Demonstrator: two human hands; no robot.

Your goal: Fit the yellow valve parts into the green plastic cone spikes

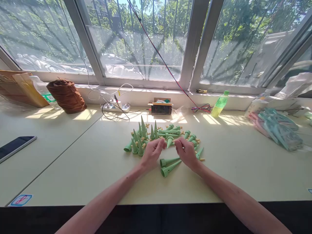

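Observation:
Between my two hands hangs a green plastic watering spike [169, 142], its narrow end pointing down and toward me. My left hand [153, 150] is closed in a pinch at the left side of this spike, its fingertips partly hidden. From the other side, the closed fingers of my right hand [187, 152] pinch a small yellowish fitting at the spike's edge. Several more spikes stand upright in a group [139, 138] beyond my left hand. Others lie in a pile [170, 131] behind the hands, and two spikes [168, 167] rest on the table in front of them.
Along the window sill stand a small box [161, 109], a power strip with cables [115, 105], a green bottle [219, 104] and a brown bag [66, 96]. A phone [16, 146] lies on the table [92, 175] at left. Plastic-wrapped packs [278, 126] lie at right.

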